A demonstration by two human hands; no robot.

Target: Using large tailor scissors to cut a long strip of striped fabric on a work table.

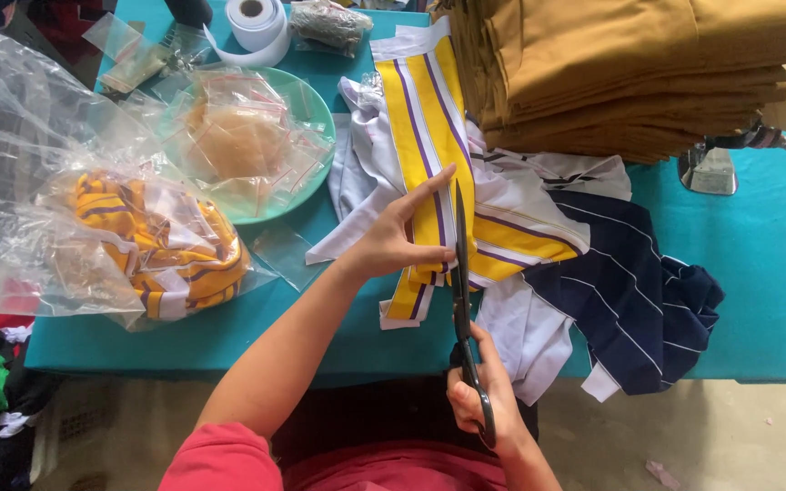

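**Scissors laid along the striped band**

Right, nearest you at 6 o'clock: your right hand [484, 400] is curled through the handles of the black scissors [462, 300], fingers closed round the loops. Blades look nearly together and point up toward 12, lying along the yellow striped strip [420, 136]; how far they gape, cannot tell.

Just beyond, about 11 o'clock from the scissors, your left hand [398, 241] lies flat and mostly open on the strip, index finger stretched beside the blade, pinning the cloth, gripping nothing.

The strip runs from the table's near edge up toward 12, on top of white fabric [525, 332]. At 3 o'clock of it, navy striped cloth [634, 291].

Looks like the cutting step along the strip's right edge. My read: the next stroke needs the fingertip kept off the blade line and the cloth held taut.

Farther out: plastic bag of yellow striped pieces [161, 245] at 9, green plate [307, 100] with small bags at 11, white tape roll [255, 20] at 12, stacked tan fabric [629, 73] at 1, all on the teal table [766, 273].
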